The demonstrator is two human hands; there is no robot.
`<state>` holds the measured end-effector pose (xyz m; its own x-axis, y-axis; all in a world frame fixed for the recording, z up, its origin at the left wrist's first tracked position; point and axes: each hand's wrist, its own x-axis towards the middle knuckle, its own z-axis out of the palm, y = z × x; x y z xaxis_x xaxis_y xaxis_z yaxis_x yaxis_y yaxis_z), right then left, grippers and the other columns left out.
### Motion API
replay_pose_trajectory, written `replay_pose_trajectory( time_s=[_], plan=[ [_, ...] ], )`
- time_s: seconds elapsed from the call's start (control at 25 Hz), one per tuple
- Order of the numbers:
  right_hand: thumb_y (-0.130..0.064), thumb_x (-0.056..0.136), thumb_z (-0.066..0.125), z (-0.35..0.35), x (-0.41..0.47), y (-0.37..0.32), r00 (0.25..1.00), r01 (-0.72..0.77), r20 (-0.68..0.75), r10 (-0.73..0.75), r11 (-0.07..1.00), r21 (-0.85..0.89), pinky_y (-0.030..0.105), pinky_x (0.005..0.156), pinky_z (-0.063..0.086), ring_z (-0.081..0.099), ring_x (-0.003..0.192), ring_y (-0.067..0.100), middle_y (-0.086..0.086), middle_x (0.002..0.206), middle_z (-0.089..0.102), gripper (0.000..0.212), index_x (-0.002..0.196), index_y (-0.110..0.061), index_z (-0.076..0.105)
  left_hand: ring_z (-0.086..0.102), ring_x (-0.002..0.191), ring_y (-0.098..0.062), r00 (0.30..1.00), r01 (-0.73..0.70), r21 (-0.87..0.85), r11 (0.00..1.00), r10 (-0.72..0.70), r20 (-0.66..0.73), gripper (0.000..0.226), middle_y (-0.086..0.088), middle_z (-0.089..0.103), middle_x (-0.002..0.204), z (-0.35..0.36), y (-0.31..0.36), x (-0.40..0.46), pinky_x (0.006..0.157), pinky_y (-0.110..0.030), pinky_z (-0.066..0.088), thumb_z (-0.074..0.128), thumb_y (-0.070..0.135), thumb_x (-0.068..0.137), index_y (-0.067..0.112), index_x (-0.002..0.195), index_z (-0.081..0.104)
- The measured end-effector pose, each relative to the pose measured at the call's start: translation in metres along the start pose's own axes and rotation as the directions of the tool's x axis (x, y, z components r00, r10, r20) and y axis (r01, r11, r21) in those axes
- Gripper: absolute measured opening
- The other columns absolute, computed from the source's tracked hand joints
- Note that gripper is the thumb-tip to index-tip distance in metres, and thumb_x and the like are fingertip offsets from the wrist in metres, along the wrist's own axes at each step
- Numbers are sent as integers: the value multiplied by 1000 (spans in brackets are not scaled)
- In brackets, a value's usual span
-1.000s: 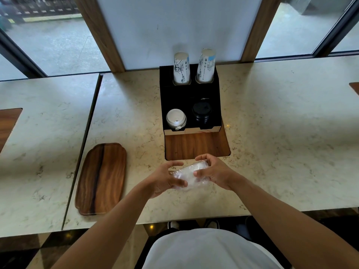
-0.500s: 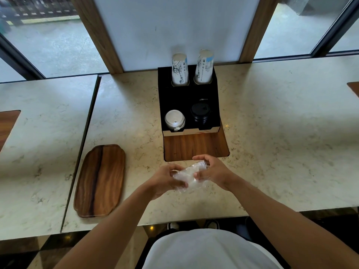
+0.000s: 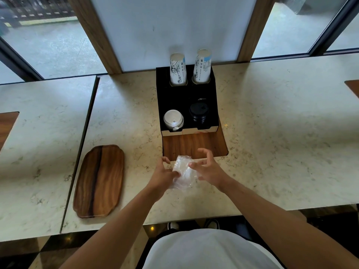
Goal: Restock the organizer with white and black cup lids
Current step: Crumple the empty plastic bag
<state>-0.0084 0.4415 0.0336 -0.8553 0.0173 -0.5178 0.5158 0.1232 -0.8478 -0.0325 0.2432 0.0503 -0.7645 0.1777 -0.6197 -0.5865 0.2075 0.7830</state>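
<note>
A person stands at a pale marble table [image 3: 272, 133], seen from a head-worn camera looking down at two bare forearms. The left hand [image 3: 164, 176] pinches a crumpled clear plastic bag [image 3: 183, 174] between thumb and fingers, so its grip is clamped on the bag's left edge. The right hand [image 3: 208, 169] is at the bag's right side with fingers spread and curled; its grip is apart, the thumb tip just touching the plastic. What the bag contains cannot be made out.

Just beyond the hands a black organizer [image 3: 187, 100] sits on the table against a white wall panel. Its front left compartment holds a stack of white lids [image 3: 173, 119]; the front right compartment holds a stack of black lids [image 3: 199, 113]. In the two rear holes stand two upright stacks of printed paper cups [image 3: 178, 69]. A dark wood inlay [image 3: 194, 145] lies in the table surface between the organizer and the hands. Well to the left, a wooden tray [image 3: 100, 180] rests flat on the table.
</note>
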Motion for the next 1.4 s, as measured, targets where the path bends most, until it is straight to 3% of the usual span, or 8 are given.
replay_pose_trajectory(
  time_s=[0.28,0.4,0.52,0.92,1.08,1.2,1.32,1.4],
  plan=[
    [-42,83,78,18,-15,2,980,8,194,-35,990,142,45,77,65,70,103,34,15,127,58,48,119,-40,46,61,75,-31,973,-186,70,980,194,-122,14,-22,68,95,10,-11,-3,66,-41,54,61,-1,96,12,94,65],
    [-40,90,73,22,-17,1,976,85,182,-118,980,179,40,77,64,71,105,29,8,138,55,31,118,-35,59,71,85,-20,955,-210,110,971,228,-188,18,-6,72,102,12,-10,-4,72,-31,61,65,5,96,20,100,75],
    [-51,93,67,25,-20,-2,976,77,193,-105,986,146,35,76,64,73,99,12,0,125,65,28,115,-34,67,71,83,-6,949,-231,130,964,253,-186,17,5,75,101,12,-9,-4,65,-16,57,69,11,97,20,107,78],
    [-49,94,66,24,-18,-8,990,110,90,-113,993,40,25,66,60,63,104,16,0,124,61,19,106,-35,63,67,89,-6,895,-363,420,832,436,-90,25,11,75,101,8,-13,-14,74,-18,54,78,14,88,24,111,78],
    [-39,101,59,34,-13,0,975,183,142,-170,980,-77,26,94,43,54,120,9,-12,135,57,2,103,-39,60,66,84,-6,878,-390,464,795,473,-72,24,12,72,94,16,-12,-15,70,-18,50,78,15,89,24,111,76],
    [-19,98,60,35,-9,4,985,163,72,-157,982,-95,27,97,44,54,118,3,-12,132,60,18,100,-36,65,64,87,-7,887,-366,444,818,451,-98,25,10,72,100,17,-12,-14,70,-15,47,78,15,88,23,111,75],
    [-11,91,62,29,-10,4,990,137,52,-133,987,-88,23,80,58,65,99,2,-15,129,59,34,107,-41,66,64,86,-11,918,-303,331,894,367,-148,21,6,71,103,14,-13,-13,67,-15,49,71,17,94,24,113,74],
    [-12,87,67,25,-12,3,989,138,58,-134,988,-68,35,80,64,71,93,11,-13,126,61,39,111,-43,66,63,83,-15,950,-245,205,948,277,-145,22,-1,70,104,11,-11,-14,62,-17,51,64,14,98,28,113,74]
  ],
)
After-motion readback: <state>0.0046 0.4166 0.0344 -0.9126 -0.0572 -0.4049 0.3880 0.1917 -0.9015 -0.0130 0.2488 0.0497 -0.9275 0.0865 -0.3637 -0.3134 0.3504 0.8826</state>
